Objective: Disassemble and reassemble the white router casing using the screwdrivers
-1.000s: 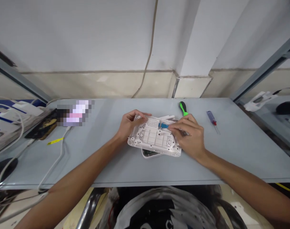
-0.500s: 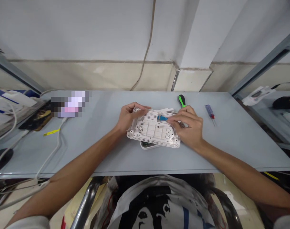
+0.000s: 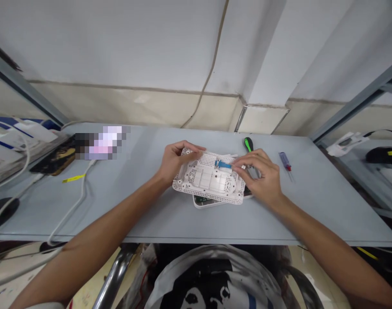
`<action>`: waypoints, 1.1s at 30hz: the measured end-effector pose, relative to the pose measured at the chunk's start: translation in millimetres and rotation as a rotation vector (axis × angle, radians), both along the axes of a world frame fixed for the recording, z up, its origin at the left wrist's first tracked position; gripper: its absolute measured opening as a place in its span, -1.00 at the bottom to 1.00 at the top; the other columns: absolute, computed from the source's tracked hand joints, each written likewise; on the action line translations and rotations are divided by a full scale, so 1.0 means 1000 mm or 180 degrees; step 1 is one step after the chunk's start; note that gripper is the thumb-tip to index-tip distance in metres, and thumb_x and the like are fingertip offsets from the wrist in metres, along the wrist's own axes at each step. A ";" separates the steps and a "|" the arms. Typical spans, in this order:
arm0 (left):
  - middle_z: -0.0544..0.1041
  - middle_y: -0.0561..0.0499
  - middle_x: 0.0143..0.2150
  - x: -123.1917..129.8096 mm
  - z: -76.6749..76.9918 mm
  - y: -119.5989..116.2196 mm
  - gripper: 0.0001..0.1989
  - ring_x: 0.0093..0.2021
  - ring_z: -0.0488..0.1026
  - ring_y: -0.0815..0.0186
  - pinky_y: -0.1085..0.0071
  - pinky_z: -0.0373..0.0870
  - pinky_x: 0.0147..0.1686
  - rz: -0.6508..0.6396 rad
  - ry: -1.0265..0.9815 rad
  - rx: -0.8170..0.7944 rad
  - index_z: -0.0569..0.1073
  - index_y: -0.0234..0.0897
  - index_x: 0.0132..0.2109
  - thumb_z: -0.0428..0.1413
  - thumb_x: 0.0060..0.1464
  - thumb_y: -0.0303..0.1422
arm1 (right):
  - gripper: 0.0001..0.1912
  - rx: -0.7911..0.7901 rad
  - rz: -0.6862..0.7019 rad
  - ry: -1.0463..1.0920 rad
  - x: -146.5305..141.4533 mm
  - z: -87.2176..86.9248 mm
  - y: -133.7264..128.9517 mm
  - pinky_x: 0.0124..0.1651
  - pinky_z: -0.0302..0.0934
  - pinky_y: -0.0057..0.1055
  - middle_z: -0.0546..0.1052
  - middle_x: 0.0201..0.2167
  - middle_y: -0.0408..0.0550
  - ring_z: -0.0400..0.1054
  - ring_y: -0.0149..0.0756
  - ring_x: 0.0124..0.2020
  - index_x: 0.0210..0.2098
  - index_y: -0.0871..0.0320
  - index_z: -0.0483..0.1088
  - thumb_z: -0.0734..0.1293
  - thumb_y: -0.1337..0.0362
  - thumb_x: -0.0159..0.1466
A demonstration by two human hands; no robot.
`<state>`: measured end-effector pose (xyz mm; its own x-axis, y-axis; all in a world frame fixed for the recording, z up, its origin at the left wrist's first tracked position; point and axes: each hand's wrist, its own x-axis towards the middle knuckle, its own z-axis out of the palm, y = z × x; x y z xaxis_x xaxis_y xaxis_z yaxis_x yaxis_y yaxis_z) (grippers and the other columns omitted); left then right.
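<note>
My left hand (image 3: pixel 174 161) grips the left end of a white perforated plastic cover (image 3: pixel 208 180), its ribbed inner side facing up. A blue ribbon-like strip (image 3: pixel 224 165) lies across the cover's upper part. My right hand (image 3: pixel 262 171) pinches the strip's right end between thumb and fingers. Beneath the cover, partly hidden, a white housing (image 3: pixel 200 205) with a green circuit board rests on the table. Just beyond my right hand lies a green and black screwdriver handle (image 3: pixel 248 144); its lower part is hidden.
To the right lies a small screwdriver (image 3: pixel 285 162) with a clear purplish handle. Phones (image 3: pixel 54 156) with white cables (image 3: pixel 83 193) lie at the left, by a yellow tag (image 3: pixel 74 178). Metal shelf posts (image 3: pixel 360 103) stand at both sides, and a wall closes off the back.
The camera view has tilted and shifted slightly. My right hand has drawn a little to the right, and more of the blue strip shows between it and the cover.
</note>
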<state>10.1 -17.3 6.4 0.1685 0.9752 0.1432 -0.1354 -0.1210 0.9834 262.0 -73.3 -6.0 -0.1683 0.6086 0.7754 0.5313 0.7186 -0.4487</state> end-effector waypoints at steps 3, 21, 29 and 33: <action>0.72 -0.09 -0.17 -0.003 -0.001 0.002 -0.82 -0.16 0.65 0.13 0.20 0.55 -0.14 0.0016 -0.0031 -0.0039 0.60 -0.24 -0.42 0.45 -0.14 -0.35 | -0.90 0.0203 -0.0163 -0.0190 0.003 -0.002 0.002 -0.07 0.38 -0.05 0.65 -0.23 -0.08 0.46 -0.15 -0.17 -0.18 0.00 0.60 0.48 0.34 0.34; 0.72 -0.08 -0.18 -0.002 0.001 0.001 -0.82 -0.18 0.65 0.15 0.21 0.55 -0.15 0.0005 0.0044 -0.0031 0.60 -0.23 -0.42 0.45 -0.13 -0.34 | -0.79 0.0131 0.0175 -0.0380 0.011 -0.005 0.012 -0.22 0.36 -0.13 0.56 -0.27 -0.09 0.34 -0.17 -0.19 -0.10 -0.10 0.64 0.44 0.36 0.37; 0.72 -0.07 -0.19 0.003 0.001 -0.003 -0.80 -0.21 0.64 0.18 0.24 0.53 -0.18 -0.0011 0.0022 -0.0248 0.57 -0.24 -0.43 0.45 -0.18 -0.35 | -0.81 0.0102 0.0301 -0.0282 0.012 -0.007 0.012 -0.19 0.37 -0.11 0.56 -0.30 -0.11 0.34 -0.19 -0.23 -0.17 -0.09 0.64 0.46 0.37 0.35; 0.72 -0.08 -0.17 0.002 -0.002 -0.002 -0.78 -0.21 0.64 0.17 0.24 0.53 -0.20 -0.0006 -0.0015 -0.0391 0.57 -0.24 -0.43 0.46 -0.20 -0.35 | -0.81 0.0149 0.0339 -0.0228 0.010 -0.009 0.013 -0.18 0.37 -0.10 0.56 -0.32 -0.12 0.35 -0.19 -0.22 -0.19 -0.09 0.64 0.46 0.38 0.35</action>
<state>12.5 -19.2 3.9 0.1700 0.9852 0.0234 -0.1402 0.0006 0.9901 272.4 -60.4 -15.1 -0.2858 0.5477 0.7863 0.4802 0.7920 -0.3771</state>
